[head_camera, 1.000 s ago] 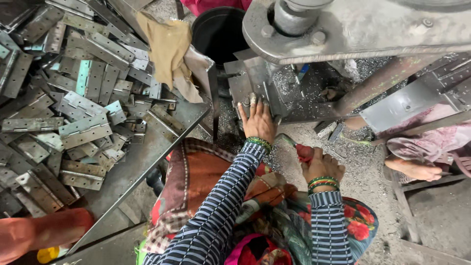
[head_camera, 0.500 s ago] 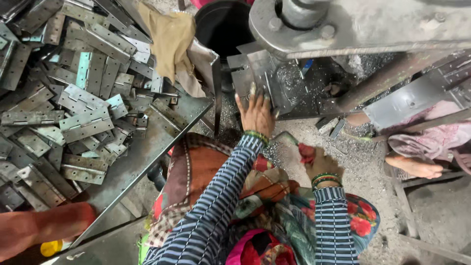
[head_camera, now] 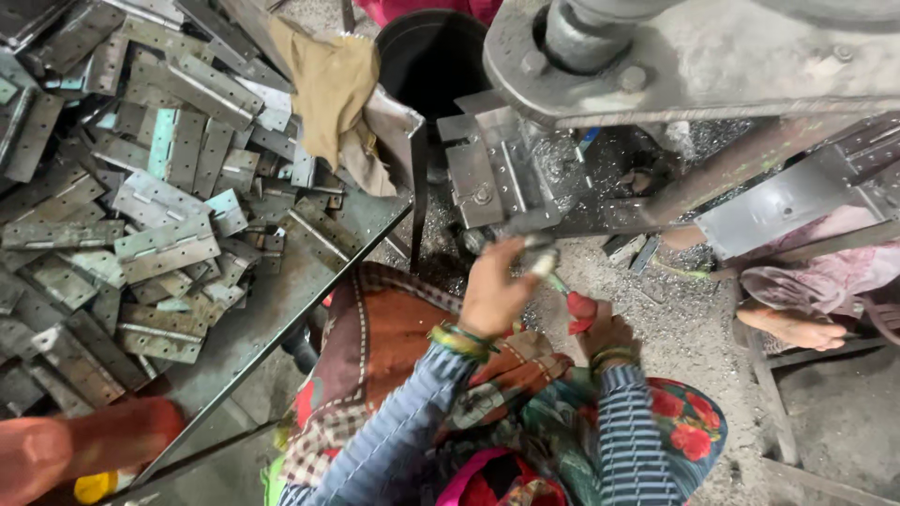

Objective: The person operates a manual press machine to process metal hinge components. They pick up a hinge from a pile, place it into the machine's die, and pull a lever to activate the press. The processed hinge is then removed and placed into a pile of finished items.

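— Far to the left, what lies on the tabletop (head_camera: 281, 309)?
— Grey metal hinges (head_camera: 164, 245) in a loose heap, flat and overlapping; a tan cloth (head_camera: 333, 89) hangs over the tabletop's far right corner, just beside a black bucket (head_camera: 433, 61); at the near left edge an orange blur (head_camera: 84, 445) shows, too soft to identify.
— And moving right, to the person's own hands?
— Left hand (head_camera: 492, 295) is raised from a striped sleeve with green bangles at the wrist; its fingers are curled together around a small grey metal piece (head_camera: 541, 255), blurred, held just below the machine's steel plate (head_camera: 492, 173); whether that piece is a hinge I cannot tell.
— The other one?
— Right hand (head_camera: 609, 335) sits lower and nearer, just right of the left; it is closed on a red thing (head_camera: 581, 309); its kind is not clear; a thin green strip runs from it up toward the grey piece.
— Farther right?
— A heavy grey press (head_camera: 694, 66) overhangs the gritty floor (head_camera: 675, 328); beyond it, another person's bare foot (head_camera: 797, 328) rests near a pink garment (head_camera: 825, 272).
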A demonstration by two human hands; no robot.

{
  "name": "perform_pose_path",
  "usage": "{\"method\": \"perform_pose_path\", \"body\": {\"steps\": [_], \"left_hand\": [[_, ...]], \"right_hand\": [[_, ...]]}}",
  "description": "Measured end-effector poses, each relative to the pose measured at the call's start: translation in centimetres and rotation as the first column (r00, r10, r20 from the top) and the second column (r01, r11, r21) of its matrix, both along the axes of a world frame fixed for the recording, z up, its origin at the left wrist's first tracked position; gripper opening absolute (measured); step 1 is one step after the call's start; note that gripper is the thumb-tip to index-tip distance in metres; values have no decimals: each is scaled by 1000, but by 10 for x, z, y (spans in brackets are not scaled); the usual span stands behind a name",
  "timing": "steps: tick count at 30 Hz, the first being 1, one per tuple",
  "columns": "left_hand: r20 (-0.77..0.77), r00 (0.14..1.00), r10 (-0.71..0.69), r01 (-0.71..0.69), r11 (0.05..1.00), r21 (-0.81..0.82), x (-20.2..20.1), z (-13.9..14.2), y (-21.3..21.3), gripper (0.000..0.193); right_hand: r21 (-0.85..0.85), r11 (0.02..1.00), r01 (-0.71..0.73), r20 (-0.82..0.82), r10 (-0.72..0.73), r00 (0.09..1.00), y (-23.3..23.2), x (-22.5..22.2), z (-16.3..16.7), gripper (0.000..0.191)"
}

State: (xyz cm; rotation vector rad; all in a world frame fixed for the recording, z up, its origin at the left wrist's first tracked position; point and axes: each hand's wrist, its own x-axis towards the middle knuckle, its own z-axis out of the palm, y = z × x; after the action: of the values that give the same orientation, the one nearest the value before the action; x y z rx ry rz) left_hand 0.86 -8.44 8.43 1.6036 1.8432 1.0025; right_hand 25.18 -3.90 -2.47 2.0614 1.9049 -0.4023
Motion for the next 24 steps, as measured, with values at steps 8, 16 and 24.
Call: {"method": "perform_pose_path", "body": {"steps": [8, 16, 24], "left_hand": [[-515, 849, 113, -180, 980, -81, -5, -34, 97, 66], [-615, 775, 150, -168, 985, 28, -7, -47, 87, 52], [-595, 801, 69, -146, 986, -83, -14, -42, 90, 53]], "right_hand": [[105, 990, -90, 133, 76, 988, 2, -9, 47, 56], [74, 997, 5, -34, -3, 999, -16, -10, -16, 76], [54, 996, -75, 44, 72, 996, 6, 0, 40, 62]]}}
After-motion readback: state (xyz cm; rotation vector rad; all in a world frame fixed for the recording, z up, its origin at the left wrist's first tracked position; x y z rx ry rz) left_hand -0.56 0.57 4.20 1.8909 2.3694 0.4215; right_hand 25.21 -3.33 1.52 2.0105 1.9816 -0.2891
